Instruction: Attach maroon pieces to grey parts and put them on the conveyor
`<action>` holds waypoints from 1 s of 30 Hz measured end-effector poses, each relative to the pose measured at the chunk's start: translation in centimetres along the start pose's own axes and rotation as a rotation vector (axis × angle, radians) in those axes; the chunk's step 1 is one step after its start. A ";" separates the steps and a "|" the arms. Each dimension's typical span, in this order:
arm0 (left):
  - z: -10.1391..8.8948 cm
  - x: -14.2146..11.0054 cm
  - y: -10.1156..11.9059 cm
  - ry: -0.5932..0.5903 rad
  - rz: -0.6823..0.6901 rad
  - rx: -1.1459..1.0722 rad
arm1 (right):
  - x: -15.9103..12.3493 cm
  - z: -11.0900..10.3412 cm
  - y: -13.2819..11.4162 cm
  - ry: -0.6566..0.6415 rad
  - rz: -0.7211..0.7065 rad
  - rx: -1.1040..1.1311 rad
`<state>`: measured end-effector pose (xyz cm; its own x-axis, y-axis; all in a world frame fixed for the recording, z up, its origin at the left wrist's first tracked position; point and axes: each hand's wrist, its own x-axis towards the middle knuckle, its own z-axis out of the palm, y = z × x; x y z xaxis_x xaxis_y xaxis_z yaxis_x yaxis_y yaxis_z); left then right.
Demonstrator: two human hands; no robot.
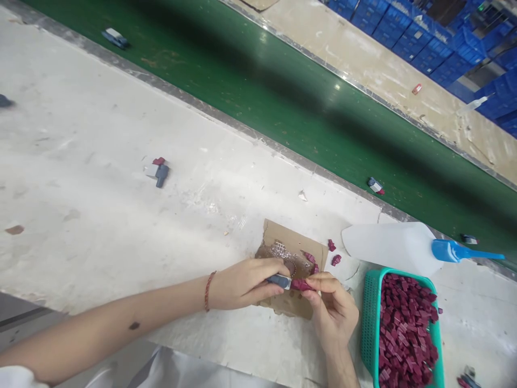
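Note:
My left hand [252, 283] is closed on a small grey-and-white plastic piece [279, 281]. A maroon plastic part [301, 284] is pinched between the thumb and fingers of my right hand [333, 307], and it touches the white end of the grey piece. Both hands are over a brown cardboard sheet [294, 236] with a wet, shiny patch on it. More maroon parts [310, 257] lie on the cardboard, and two others [336, 260] sit just off its right edge.
Right of my hands stands a green basket [370, 323] full of maroon parts. Behind it lies a white bottle [388, 245] with a blue nozzle [454, 251]. A green conveyor belt [242, 81] carries several small pieces. Another assembled piece [158, 171] rests on the white table [100, 215]. Blue bins [388, 27] are beyond.

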<state>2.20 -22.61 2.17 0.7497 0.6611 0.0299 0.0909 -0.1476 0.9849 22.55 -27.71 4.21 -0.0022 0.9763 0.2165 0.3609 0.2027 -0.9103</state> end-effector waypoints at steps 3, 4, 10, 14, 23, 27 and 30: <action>0.2 -0.1 -0.2 -0.020 0.010 0.021 | 0.1 -0.2 -0.2 -0.043 -0.018 0.003; 0.2 -0.1 -0.2 -0.021 0.008 0.024 | 0.1 -0.3 -0.3 -0.062 -0.016 0.002; 0.0 0.1 -0.1 -0.022 -0.027 0.020 | -0.1 -0.8 -0.3 -0.137 0.014 -0.048; 0.2 0.1 -0.3 -0.017 -0.004 0.020 | 0.2 -0.5 -0.3 -0.160 0.019 -0.047; 0.4 0.0 -0.8 -0.044 0.064 -0.007 | 0.3 -0.4 -0.3 -0.304 0.141 -0.016; 0.5 0.0 -0.7 -0.053 0.033 0.031 | -0.2 0.2 -0.1 -0.342 0.167 0.035; 0.6 0.0 -0.6 -0.057 0.023 0.018 | -0.5 0.6 0.1 -0.325 0.167 0.048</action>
<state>2.50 -22.96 1.46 0.7876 0.6148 0.0421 0.0847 -0.1756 0.9808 22.04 -28.13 3.82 -0.2458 0.9679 -0.0529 0.3369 0.0341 -0.9409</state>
